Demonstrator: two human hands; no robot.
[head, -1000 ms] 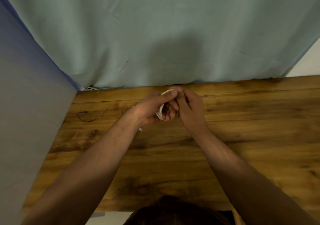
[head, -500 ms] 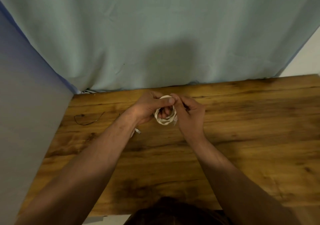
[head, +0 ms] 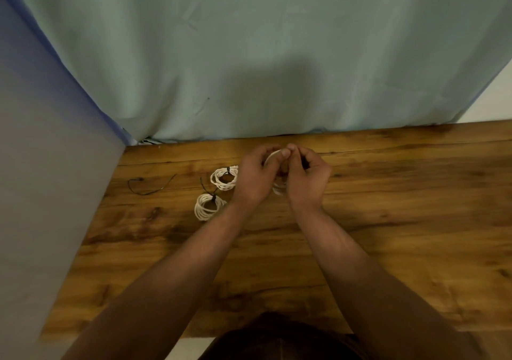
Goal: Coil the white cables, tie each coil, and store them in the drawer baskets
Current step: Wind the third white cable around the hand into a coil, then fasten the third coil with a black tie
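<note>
Head view: left hand (head: 253, 178), right hand (head: 307, 178) pinch white coil (head: 279, 191) (mostly hidden).

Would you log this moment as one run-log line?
left hand, right hand: grip white cable coil | two tied white coils: on wooden table

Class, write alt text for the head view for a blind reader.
Left hand and right hand pinch a white cable coil over a wooden table. Two tied coils and a black tie lie left of them.
</note>
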